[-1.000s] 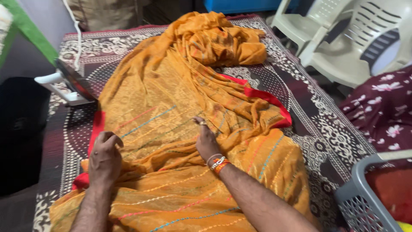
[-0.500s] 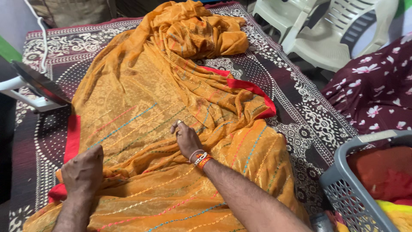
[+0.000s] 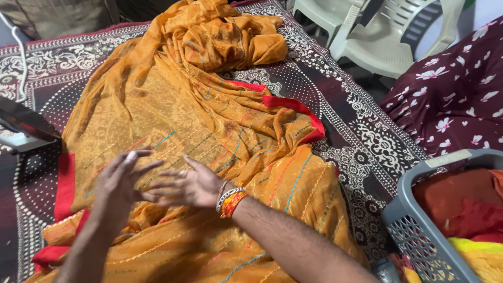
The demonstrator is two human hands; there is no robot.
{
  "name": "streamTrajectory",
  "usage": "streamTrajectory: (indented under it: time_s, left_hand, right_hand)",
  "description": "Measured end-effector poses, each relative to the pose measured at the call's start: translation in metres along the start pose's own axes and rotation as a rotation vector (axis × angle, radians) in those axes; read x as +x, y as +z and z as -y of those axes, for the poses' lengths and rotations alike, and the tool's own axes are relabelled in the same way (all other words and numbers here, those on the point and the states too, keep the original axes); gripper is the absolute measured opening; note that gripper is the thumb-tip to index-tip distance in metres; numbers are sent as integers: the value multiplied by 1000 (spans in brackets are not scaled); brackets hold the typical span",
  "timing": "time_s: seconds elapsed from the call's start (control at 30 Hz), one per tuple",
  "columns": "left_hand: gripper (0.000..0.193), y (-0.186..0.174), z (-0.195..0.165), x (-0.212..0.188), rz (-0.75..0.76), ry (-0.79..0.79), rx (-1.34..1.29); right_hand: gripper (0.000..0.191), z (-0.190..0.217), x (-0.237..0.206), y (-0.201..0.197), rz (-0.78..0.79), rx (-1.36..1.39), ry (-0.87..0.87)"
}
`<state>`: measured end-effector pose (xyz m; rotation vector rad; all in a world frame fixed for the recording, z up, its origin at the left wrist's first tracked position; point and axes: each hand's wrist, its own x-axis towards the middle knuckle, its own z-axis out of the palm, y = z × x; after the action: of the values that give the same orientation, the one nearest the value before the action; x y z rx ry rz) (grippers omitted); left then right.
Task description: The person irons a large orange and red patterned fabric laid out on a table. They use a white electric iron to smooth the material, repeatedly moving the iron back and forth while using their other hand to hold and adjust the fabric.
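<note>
Both hands hover together low in the view, above a long orange cloth (image 3: 173, 120) with a red border that is spread across a dark patterned bedspread (image 3: 361, 131). The left hand (image 3: 118, 183) is open, fingers spread and slightly blurred, palm turned toward the other hand. The right hand (image 3: 191, 186) is open too, fingers stretched out toward the left hand and seeming to meet or overlap its fingertips; whether they actually touch I cannot tell. Neither hand grips anything. On the right wrist sits a bangle with an orange thread band (image 3: 230, 202).

The cloth lies directly beneath both hands and runs away from them: smooth and flat just beyond the fingers, wrinkled to the right where a red edge folds over, and bunched into a heap (image 3: 230, 42) at the far end of the bedspread. More of it is gathered under the forearms at the bottom edge.

At the far left, beside the cloth's edge, part of a clothes iron (image 3: 23, 128) rests on the bedspread with a white cord (image 3: 21, 63) rising from it. To the right stands a grey plastic laundry basket (image 3: 419, 230) holding red and yellow fabric, near it a maroon flowered fabric (image 3: 456, 99), and beyond that white plastic chairs (image 3: 387, 36)
</note>
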<state>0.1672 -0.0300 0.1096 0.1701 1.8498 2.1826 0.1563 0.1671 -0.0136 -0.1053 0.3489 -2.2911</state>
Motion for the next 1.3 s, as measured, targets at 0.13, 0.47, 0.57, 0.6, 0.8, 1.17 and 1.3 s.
streamTrajectory:
  time_s: [0.13, 0.47, 0.57, 0.6, 0.8, 1.17, 1.3]
  left_hand:
    - [64, 63, 29, 9, 147, -97, -295]
    - [15, 101, 87, 27, -220, 45, 164]
    - [13, 103, 86, 19, -260, 78, 159]
    - [13, 103, 84, 14, -261, 133, 195]
    - [33, 80, 51, -5, 46, 582, 939]
    - [43, 19, 51, -32, -283, 709, 1155]
    - [35, 27, 49, -53, -418, 611, 1082]
  right_hand:
    - [80, -23, 5, 0, 379, 445, 170]
    - [43, -50, 11, -52, 192, 351, 88]
    - [45, -56, 14, -49, 180, 310, 61]
    - [43, -59, 16, -48, 190, 280, 36]
    - [39, -63, 33, -33, 134, 77, -110]
    - [40, -24, 13, 7, -398, -512, -191]
    - [41, -26, 7, 19, -333, -575, -178]
